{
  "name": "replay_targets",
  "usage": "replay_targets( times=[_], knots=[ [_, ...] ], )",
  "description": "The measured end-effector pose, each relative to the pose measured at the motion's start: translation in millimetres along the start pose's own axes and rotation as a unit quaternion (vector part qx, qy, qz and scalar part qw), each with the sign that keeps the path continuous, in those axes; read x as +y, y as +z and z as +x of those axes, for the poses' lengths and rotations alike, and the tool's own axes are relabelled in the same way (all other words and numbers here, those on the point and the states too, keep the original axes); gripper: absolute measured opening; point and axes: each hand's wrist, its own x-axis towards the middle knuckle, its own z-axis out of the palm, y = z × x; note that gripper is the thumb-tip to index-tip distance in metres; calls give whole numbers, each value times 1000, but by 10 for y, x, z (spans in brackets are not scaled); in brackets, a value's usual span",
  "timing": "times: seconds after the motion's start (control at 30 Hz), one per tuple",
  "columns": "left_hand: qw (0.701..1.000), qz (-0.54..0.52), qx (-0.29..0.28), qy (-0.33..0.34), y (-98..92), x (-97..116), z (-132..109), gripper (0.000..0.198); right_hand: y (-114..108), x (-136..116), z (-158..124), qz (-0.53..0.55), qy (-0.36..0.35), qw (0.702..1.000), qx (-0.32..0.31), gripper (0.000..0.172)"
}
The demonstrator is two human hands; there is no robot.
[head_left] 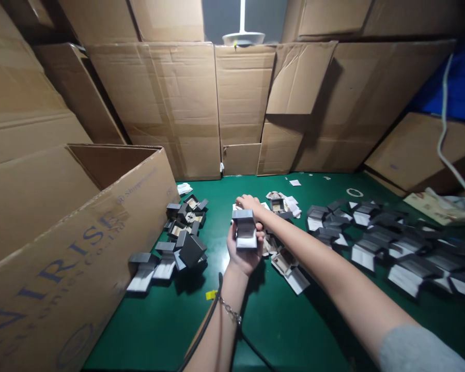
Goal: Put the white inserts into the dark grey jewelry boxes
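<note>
My left hand [242,256] is held up over the green table [170,320], palm toward me, fingers wrapped round a small open grey box [245,229] with a white lining. My right hand [251,204] reaches in from the right and curls over the top and far side of the same box, its fingertips hidden behind it. A chain bracelet [230,310] circles my left wrist. Just beyond and under my hands lie beige box inserts and white paper pieces [282,204].
A big open cardboard carton [81,243] stands at the left. Beside it lies a heap of open grey boxes [182,235]; several more grey boxes [391,243] spread across the right. Flattened cardboard [240,103] walls the back. A black cable [213,310] runs under my left arm.
</note>
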Motion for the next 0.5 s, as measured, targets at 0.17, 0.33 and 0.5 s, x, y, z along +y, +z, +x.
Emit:
replay_targets(
  times=[0.17,0.33,0.5],
  knots=[
    [999,6,49,10,-37,66,49,48,-8,60,-234,-12,41,999,29,47],
    [994,35,97,45,19,41,41,50,41,79,-348,-19,93,994,45,43],
    [988,58,125,72,54,24,33,47,27,64,-374,-25,67,995,73,32]
  ],
)
